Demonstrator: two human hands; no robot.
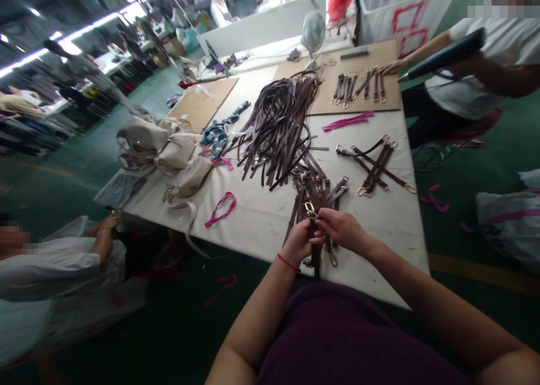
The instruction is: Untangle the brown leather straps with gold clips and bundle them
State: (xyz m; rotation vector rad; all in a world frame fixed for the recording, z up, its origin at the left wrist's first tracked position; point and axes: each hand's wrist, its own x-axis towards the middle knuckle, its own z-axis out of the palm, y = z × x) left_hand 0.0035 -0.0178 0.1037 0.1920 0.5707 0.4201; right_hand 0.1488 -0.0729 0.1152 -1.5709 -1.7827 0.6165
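Observation:
My left hand (pixel 298 240) and my right hand (pixel 340 228) meet at the table's near edge, both closed on a dark brown strap with a gold clasp (pixel 310 207). The clasp stands up from between my fingertips, which hide part of the strap. Beneath and just beyond my hands lies a pile of brown straps with metal buckles (pixel 314 185). Farther back spreads a large heap of long brown straps (pixel 276 126). To the right, several buckled straps (pixel 377 168) lie crossed over one another.
Beige bags (pixel 169 148) and teal strips (pixel 217 137) sit on the table's left. Pink ribbons (pixel 348 120) lie about. At the back right, a co-worker's hand (pixel 392 67) touches short straps on a brown board (pixel 327 101), near a fan (pixel 313 31). Another person (pixel 63 261) sits at left.

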